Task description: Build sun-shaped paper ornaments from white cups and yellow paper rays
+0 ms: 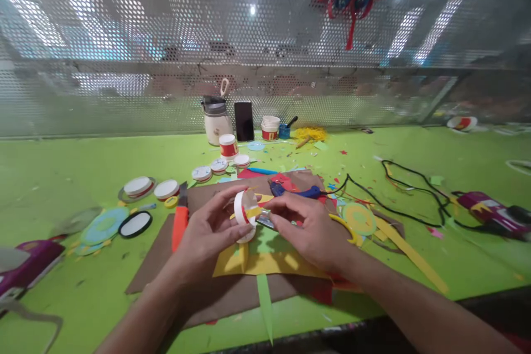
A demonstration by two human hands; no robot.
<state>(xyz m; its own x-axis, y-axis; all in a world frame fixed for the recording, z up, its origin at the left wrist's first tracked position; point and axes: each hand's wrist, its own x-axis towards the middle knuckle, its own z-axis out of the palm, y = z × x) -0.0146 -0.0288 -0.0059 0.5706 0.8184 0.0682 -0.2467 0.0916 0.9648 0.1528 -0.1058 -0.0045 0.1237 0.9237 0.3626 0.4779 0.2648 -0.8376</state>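
My left hand [213, 227] is closed around a short white ring [239, 207] with some red on it, which looks cut from a paper cup. Yellow paper shows at its open side. My right hand [305, 227] pinches a small silver metal tool [265, 219], its tip against the ring's right side; the hand hides most of it, so its kind is unclear. Yellow paper [286, 265] and green paper lie under both hands on a brown board [174, 276]. Left of my left hand is an orange utility knife [180, 224].
A purple glue gun [31, 265] lies at left. At right are a purple device [493, 213] and a black cord [369, 196]. Several white lids [166, 189] lie at left. Behind stand a bottle [218, 124], phone [244, 121] and paper cup [228, 147].
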